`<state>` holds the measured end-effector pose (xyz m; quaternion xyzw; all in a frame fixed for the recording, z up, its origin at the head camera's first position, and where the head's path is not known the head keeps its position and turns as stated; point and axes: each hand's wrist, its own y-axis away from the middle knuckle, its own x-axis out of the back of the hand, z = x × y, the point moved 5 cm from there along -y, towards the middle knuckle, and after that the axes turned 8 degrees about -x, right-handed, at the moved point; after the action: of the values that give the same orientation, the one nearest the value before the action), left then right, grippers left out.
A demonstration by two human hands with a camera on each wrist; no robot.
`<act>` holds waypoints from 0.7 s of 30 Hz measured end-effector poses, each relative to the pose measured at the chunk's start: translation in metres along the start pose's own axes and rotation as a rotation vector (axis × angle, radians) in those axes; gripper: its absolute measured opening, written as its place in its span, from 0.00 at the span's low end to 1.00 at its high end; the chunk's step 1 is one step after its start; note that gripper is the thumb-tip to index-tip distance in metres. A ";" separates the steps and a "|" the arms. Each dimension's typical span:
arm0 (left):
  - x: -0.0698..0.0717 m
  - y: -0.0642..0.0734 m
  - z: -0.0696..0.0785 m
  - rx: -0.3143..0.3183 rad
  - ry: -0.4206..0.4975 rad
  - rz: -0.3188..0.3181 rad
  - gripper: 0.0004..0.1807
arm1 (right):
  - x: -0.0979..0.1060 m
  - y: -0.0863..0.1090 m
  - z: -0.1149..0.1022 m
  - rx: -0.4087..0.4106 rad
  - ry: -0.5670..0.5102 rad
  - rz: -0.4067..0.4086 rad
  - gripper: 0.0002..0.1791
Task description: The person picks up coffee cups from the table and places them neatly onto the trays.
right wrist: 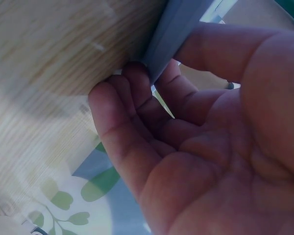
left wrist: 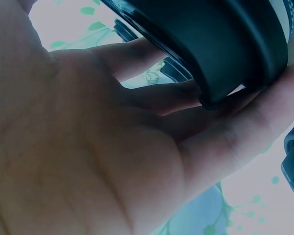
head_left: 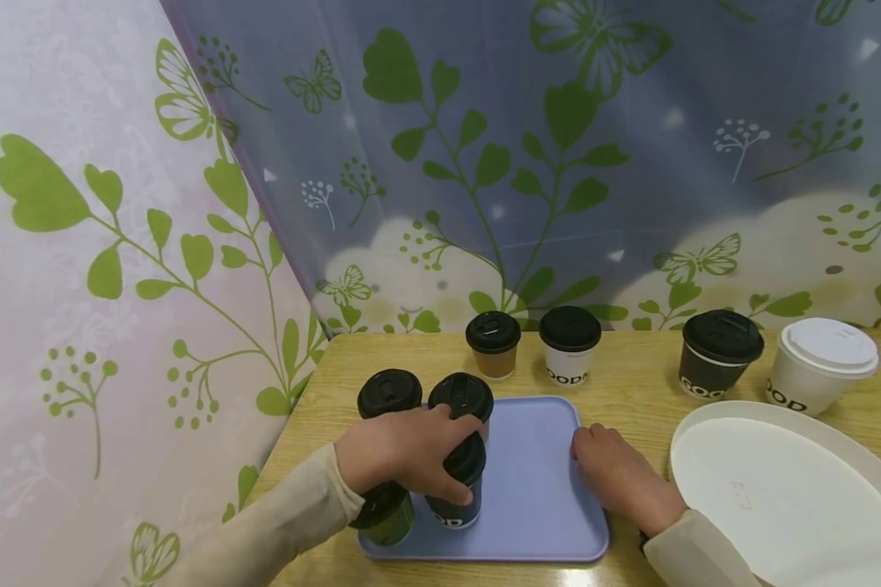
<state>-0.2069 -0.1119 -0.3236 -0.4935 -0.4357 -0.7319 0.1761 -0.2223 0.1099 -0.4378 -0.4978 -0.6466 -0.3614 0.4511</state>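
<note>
My left hand grips a dark paper cup with a black lid, its fingers round the lid from above. This cup stands over the left part of a lilac tray. Close around it are another black-lidded cup behind, a second at the back left, and a green cup at the front left, partly under the wrist. My right hand holds the tray's right rim. In the right wrist view its fingers curl against the tray edge, thumb on the other side.
Along the back of the wooden table stand a small brown cup, a white cup with a black lid, a black cup and a white-lidded cup. A round white tray lies at right. Patterned cloth hangs behind and at left.
</note>
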 end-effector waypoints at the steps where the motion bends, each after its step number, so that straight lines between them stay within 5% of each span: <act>1: 0.000 0.000 0.000 0.002 -0.001 0.000 0.43 | 0.000 0.000 0.000 0.003 0.001 0.001 0.05; 21: -0.006 0.003 0.007 -0.039 -0.028 -0.004 0.45 | 0.000 -0.004 0.000 -0.041 0.007 -0.066 0.06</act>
<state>-0.1986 -0.1087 -0.3263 -0.5062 -0.4247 -0.7336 0.1589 -0.2258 0.1087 -0.4381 -0.4843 -0.6535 -0.3910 0.4307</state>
